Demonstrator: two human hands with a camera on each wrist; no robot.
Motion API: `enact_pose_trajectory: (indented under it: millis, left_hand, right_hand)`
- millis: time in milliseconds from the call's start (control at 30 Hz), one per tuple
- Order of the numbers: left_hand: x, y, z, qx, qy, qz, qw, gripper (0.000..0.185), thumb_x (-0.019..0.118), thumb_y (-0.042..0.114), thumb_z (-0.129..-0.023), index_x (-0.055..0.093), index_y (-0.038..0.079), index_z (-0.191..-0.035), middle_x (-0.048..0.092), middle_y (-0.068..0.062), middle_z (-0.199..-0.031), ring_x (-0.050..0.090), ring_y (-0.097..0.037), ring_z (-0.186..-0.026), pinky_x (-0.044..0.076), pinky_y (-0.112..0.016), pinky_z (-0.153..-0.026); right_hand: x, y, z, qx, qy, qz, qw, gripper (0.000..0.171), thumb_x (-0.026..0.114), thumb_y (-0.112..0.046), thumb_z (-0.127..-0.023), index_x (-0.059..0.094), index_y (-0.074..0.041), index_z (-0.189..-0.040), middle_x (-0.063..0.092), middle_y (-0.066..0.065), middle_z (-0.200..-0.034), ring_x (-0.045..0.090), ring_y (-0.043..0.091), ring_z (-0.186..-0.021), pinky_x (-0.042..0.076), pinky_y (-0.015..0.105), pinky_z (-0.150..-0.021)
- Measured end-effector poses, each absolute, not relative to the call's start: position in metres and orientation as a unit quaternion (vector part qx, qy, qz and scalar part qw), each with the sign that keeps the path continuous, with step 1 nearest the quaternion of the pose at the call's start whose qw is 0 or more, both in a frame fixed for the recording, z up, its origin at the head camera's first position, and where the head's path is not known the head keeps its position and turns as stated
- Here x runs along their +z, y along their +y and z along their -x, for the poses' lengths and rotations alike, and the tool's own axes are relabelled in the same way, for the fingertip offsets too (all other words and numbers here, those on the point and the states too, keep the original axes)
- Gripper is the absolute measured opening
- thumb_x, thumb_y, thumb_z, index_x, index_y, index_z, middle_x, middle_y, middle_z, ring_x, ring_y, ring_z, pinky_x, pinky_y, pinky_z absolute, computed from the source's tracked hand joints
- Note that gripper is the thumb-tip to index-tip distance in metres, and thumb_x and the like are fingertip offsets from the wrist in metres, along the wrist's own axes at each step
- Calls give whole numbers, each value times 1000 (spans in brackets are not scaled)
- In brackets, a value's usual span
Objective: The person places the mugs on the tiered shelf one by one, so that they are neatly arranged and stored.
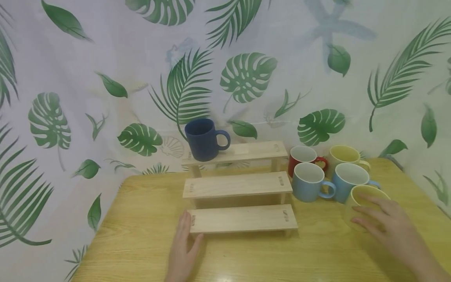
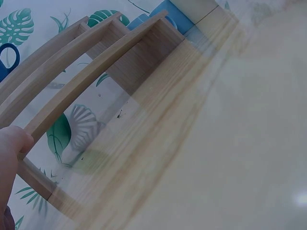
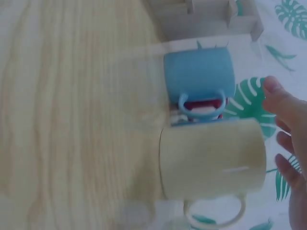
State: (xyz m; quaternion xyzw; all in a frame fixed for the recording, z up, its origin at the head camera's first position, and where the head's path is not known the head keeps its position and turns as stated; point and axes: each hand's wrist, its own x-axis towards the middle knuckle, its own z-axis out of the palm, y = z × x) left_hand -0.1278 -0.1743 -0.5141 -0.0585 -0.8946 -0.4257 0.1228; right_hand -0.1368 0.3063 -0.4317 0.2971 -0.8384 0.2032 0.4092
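Observation:
A three-step wooden rack stands on the table, with a dark blue mug upright on its top step. My left hand rests against the left end of the lowest step, fingers straight along the side and thumb by the front edge. At the right, my right hand hovers over the nearest pale yellow mug, its fingers spread near the rim. In the right wrist view the fingertips show apart from that mug, and its handle points away from the rack.
Beside the rack's right end, a red mug, two light blue mugs and another yellow mug stand close together on the wooden table. A leaf-patterned cloth hangs behind.

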Motion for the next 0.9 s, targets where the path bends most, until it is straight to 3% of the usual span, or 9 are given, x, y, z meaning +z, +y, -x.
enact_pose_trajectory:
  millis: [133, 233, 333, 433, 500, 600, 700, 800, 900]
  left_hand:
    - [-512, -174, 127, -423, -897, 55, 118, 67, 49, 37, -92, 14, 20, -146, 11, -2, -152, 10, -24, -138, 14, -54, -108]
    - [-510, -172, 127, -419, -899, 55, 114, 67, 49, 37, -92, 14, 19, -146, 10, -2, -152, 10, -24, -138, 14, -53, -109]
    - [-510, -172, 126, -418, -900, 53, 113, 67, 49, 37, -92, 14, 20, -146, 11, -2, -152, 10, -23, -138, 14, -52, -109]
    - [-510, -173, 126, -416, -900, 46, 118, 67, 50, 37, -91, 14, 21, -146, 12, 0, -152, 11, -22, -138, 15, -51, -109]
    - [-511, -173, 126, -413, -901, 43, 121, 67, 51, 37, -91, 15, 21, -146, 13, 0, -152, 13, -21, -138, 16, -51, -109]
    - [-511, -173, 126, -409, -903, 46, 121, 67, 51, 36, -91, 16, 20, -146, 13, -1, -152, 13, -22, -138, 16, -51, -109]
    - [-509, -172, 126, -413, -902, 47, 114, 67, 50, 36, -91, 15, 20, -146, 12, -1, -152, 12, -22, -138, 15, -51, -109]
    - [-507, -171, 124, -420, -900, 46, 111, 67, 51, 36, -91, 14, 21, -146, 12, -1, -152, 12, -22, -138, 15, -52, -109]
    - [-506, -169, 124, -419, -900, 49, 113, 67, 51, 34, -92, 15, 20, -146, 12, -3, -152, 13, -23, -138, 16, -51, -109]
  right_hand:
    - [-433, 320, 135, 151, -841, -273, 443, 57, 45, -55, -86, 70, -4, -90, 63, 14, -108, 55, 30, -88, 26, 14, -102]
    - [-436, 333, 133, 128, -853, -245, 443, 63, 43, -58, -84, 67, -3, -102, 62, 16, -110, 56, 36, -91, 27, 22, -107]
    - [-438, 345, 130, 107, -878, -213, 415, 75, 39, -64, -82, 60, 1, -114, 59, 21, -113, 54, 40, -96, 26, 31, -109]
    - [-440, 355, 130, 78, -897, -190, 391, 86, 34, -70, -79, 56, 4, -118, 56, 26, -116, 52, 45, -94, 33, 44, -102]
    - [-442, 363, 131, 74, -907, -179, 373, 89, 40, -70, -74, 54, 7, -118, 54, 29, -116, 50, 47, -95, 33, 50, -100]
    - [-446, 375, 132, 80, -925, -162, 335, 86, 59, -60, -67, 50, 8, -119, 52, 31, -117, 48, 50, -96, 32, 56, -97]
    - [-450, 383, 132, 109, -943, -141, 281, 81, 76, -38, -61, 47, 6, -122, 52, 31, -116, 47, 49, -95, 31, 58, -95]
    - [-451, 387, 137, 129, -947, -152, 253, 72, 81, -23, -60, 49, 6, -119, 57, 28, -109, 52, 45, -92, 38, 55, -85]
    - [-449, 391, 141, 120, -941, -188, 254, 64, 82, -19, -54, 56, 3, -109, 64, 20, -99, 59, 38, -86, 44, 44, -76]
